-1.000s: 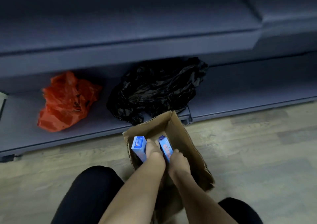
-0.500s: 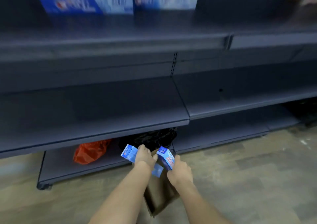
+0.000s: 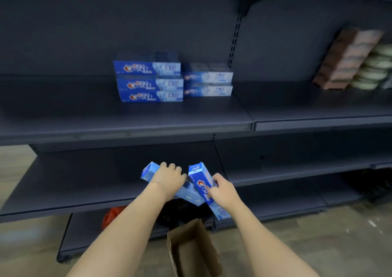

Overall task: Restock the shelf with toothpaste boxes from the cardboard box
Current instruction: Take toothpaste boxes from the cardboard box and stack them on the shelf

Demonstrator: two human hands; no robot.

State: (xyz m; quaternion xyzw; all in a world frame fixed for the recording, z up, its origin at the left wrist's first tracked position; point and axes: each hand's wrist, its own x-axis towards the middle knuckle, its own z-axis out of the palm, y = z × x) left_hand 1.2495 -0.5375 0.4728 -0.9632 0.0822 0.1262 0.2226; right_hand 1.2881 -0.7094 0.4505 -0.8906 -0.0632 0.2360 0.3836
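Nearest the camera, the cardboard box (image 3: 192, 253) stands open on the floor between the two forearms, its inside too dark to show what is left in it. Just above it, each hand carries one toothpaste box: the left hand (image 3: 168, 179) has its fingers curled over the left toothpaste box (image 3: 149, 171), which lies slanted with its far end up and to the left, and the right hand (image 3: 222, 189) pinches the right toothpaste box (image 3: 200, 179), which is tilted with its printed face toward the camera. The two boxes cross or touch near their lower ends; which of the two, I cannot tell. Behind the hands, a red bag (image 3: 111, 215) and a black bag (image 3: 182, 211) lie on the bottom shelf, and the middle shelf (image 3: 74, 183) shows nothing on it. Farther up, the upper shelf (image 3: 127, 117) holds two stacks of toothpaste boxes (image 3: 172, 81) side by side, three high on the left and two high on the right, with other packaged goods (image 3: 347, 60) well apart to the right. The step in hand looks like the carry from carton to shelf. The next move likely calls for raising both boxes, turning them level with faces forward, and setting them on or beside the stacks without knocking them askew.
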